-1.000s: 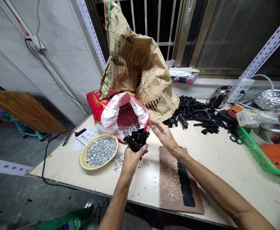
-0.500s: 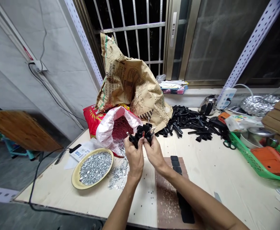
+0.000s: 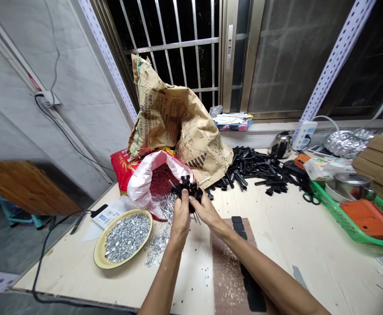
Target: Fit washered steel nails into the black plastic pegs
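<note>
My left hand [image 3: 181, 218] and my right hand [image 3: 206, 211] are closed together around a cluster of black plastic parts [image 3: 186, 187]. Thin metal pins poke out of the cluster at its upper left and below; their exact kind is too small to tell. Just behind lies an open white sack [image 3: 137, 186] full of reddish thin rods, with loose silver nail-like rods [image 3: 168, 206] spilling at its mouth. To the left, a yellow dish [image 3: 99, 260] holds many metal washers [image 3: 127, 238], and more loose washers [image 3: 155, 248] lie beside it.
A torn brown paper sack [image 3: 201, 135] stands at the back beside a heap of black plastic strips [image 3: 252, 168]. Right of my forearms are scissors [image 3: 311, 199] and a green basket [image 3: 334, 218]. A brown board [image 3: 222, 262] with black pads [image 3: 255, 299] lies beneath my right forearm.
Both hands have come slightly down and left in view with the black parts, which are turned differently; metal pins now stick out below. The whole view has shifted a little.
</note>
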### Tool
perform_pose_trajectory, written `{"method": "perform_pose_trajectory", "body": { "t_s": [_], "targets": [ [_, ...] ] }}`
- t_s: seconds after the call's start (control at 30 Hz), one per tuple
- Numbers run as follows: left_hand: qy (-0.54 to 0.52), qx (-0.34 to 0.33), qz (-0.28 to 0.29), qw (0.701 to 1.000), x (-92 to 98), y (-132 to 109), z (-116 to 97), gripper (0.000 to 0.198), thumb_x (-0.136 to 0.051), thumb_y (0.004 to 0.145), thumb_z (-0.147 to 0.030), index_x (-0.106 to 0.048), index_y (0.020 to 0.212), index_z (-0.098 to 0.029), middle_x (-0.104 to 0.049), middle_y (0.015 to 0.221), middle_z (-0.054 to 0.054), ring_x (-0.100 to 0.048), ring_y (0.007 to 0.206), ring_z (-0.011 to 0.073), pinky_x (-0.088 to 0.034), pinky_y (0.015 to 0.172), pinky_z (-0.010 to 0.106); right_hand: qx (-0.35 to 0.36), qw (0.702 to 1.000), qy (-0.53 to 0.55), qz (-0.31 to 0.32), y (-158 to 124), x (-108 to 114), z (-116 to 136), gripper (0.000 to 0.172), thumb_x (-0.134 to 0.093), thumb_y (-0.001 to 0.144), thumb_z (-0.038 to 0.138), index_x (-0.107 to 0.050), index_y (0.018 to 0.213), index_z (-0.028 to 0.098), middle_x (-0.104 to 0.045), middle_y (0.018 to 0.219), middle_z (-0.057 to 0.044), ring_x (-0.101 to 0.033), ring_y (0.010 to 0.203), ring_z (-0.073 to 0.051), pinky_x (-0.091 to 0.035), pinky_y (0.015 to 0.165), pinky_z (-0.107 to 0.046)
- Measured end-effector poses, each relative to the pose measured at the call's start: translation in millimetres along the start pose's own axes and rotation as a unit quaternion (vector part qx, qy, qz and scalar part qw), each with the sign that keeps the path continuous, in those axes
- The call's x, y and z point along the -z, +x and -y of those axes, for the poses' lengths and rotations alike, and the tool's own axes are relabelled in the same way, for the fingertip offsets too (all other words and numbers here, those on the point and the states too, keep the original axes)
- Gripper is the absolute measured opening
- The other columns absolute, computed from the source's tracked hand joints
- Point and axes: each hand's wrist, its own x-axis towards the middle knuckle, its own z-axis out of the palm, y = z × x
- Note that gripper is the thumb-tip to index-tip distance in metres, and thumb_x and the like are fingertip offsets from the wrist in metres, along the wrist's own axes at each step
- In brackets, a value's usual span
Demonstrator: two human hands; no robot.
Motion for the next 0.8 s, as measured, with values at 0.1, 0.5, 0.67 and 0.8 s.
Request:
{"method": "perform_pose_trajectory", "body": {
  "t_s": [0.1,0.5,0.67,0.8],
  "targets": [
    [0.091,0.009,0.011,0.996,2.8,-1,-1,0.055,-0.054,0.079,-0.058,-0.064,0.104,-0.010,-0.069,0.105,0.014,-0.061,0.106,0.0289,-0.046,0.089,0.037,-0.030,0.992,0.122,-0.011,0,-2,-9,0.046,-0.058,0.083,0.043,-0.054,0.121,0.018,-0.063,0.114,-0.007,-0.056,0.110,-0.021,-0.041,0.099,-0.036],
    [0.143,-0.046,0.071,0.986,2.9,-12,2,0.056,-0.044,0.088,-0.052,-0.051,0.129,-0.015,-0.058,0.127,0.014,-0.047,0.126,0.0268,-0.034,0.105,0.040,-0.029,0.972,0.204,-0.109,-5,-3,3,0.037,-0.068,0.074,0.040,-0.060,0.102,0.016,-0.067,0.099,-0.005,-0.062,0.092,-0.018,-0.048,0.089,-0.032],
    [0.147,-0.140,0.004,0.979,-2.3,-35,-14,0.049,-0.043,0.090,-0.048,-0.050,0.131,-0.023,-0.050,0.139,0.008,-0.029,0.138,0.0222,-0.020,0.114,0.035,0.061,0.976,0.152,-0.146,-23,-9,17,0.048,-0.066,0.079,0.036,-0.049,0.122,0.022,-0.062,0.113,-0.005,-0.059,0.103,-0.017,-0.046,0.093,-0.032],
    [0.137,-0.146,0.024,0.979,-9.5,-38,-10,0.057,-0.040,0.091,-0.050,-0.039,0.140,-0.022,-0.044,0.144,0.009,-0.025,0.140,0.0217,-0.019,0.114,0.035,0.034,0.963,0.211,-0.162,-24,-15,19,0.054,-0.063,0.081,0.041,-0.046,0.128,0.022,-0.060,0.122,-0.007,-0.057,0.110,-0.019,-0.042,0.100,-0.035]
  ]
}}
